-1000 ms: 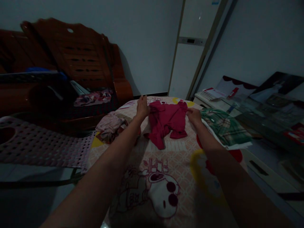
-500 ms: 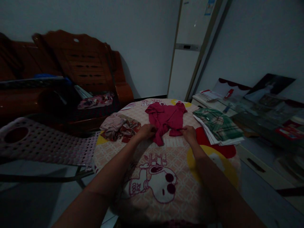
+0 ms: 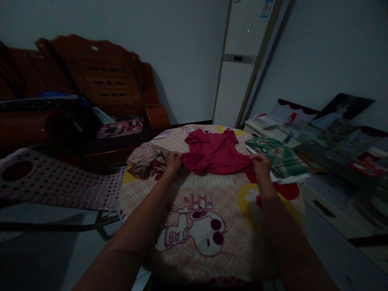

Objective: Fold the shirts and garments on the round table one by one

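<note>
A dark pink garment (image 3: pixel 216 151) lies across the far half of a round table (image 3: pixel 224 258) covered with a patterned cloth. My left hand (image 3: pixel 173 162) pinches its left near corner, beside a crumpled pile of floral clothes (image 3: pixel 145 159). At the opposite corner, my right hand (image 3: pixel 261 163) grips the fabric, drawn out to the right. The near edge is stretched between both hands. Folded green plaid cloth (image 3: pixel 280 157) rests on white cloth just beyond my right hand.
A woven chair (image 3: pixel 66 182) stands at the left, with a wooden bench (image 3: pixel 103 81) behind it. A tall white air conditioner (image 3: pixel 235 81) is at the back. On the right are a drawer cabinet (image 3: pixel 323 206) and a glass surface (image 3: pixel 327 153) with papers and boxes.
My hands have moved apart, the left one leftward and the right one rightward. The near part of the pink garment, bunched before, is now spread wide between them.
</note>
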### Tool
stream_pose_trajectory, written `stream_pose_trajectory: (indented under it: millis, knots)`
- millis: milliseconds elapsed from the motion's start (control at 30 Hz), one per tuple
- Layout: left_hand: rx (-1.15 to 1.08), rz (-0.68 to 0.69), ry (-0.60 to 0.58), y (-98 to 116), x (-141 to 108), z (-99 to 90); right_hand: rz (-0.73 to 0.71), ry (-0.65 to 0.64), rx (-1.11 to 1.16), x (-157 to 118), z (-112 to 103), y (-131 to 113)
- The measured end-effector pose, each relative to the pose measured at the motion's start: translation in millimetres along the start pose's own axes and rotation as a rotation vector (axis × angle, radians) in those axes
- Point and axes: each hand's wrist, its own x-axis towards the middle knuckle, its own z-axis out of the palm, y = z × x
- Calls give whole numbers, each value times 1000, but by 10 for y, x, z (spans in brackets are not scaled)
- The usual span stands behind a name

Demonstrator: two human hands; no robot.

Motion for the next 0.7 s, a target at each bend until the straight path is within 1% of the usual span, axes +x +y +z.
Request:
stream_pose_trajectory:
  millis: [33, 100, 133, 200, 267, 333, 400, 467, 533, 600, 633, 700]
  knots:
    - [-90, -56, -24, -1, 3, -34, -42, -29, -55, 3, -61, -8]
    - [-227, -148, -126, 22, -5, -119, -122, -132, -205, -10, -160, -23]
    - [-269, -174, -182, 46, -11, -176, -154, -201, -292, -23, -199, -30]
    - [-308, -184, -278, 111, -17, -330, -196, -337, -462, -52, -270, -54]
    - [-306, -152, -340, 180, -12, -538, -206, -431, -580, -67, -352, -94]
    - [-267, -109, -378, 232, -8, -775, -211, -484, -657, -61, -457, -149]
    - [-203, -79, -404, 252, -19, -995, -213, -539, -762, -46, -565, -210]
    - [-117, -80, -440, 238, -48, -1154, -217, -626, -914, -48, -633, -265]
    - [-36, -101, -497, 204, -80, -1229, -226, -702, -1078, -85, -622, -313]
    - [15, -108, -539, 164, -103, -1230, -245, -723, -1162, -163, -518, -363]
    - [34, -108, -547, 147, -108, -1212, -258, -724, -1145, -214, -437, -391]
    - [65, -103, -542, 119, -107, -1164, -284, -767, -974, -337, -240, -459]
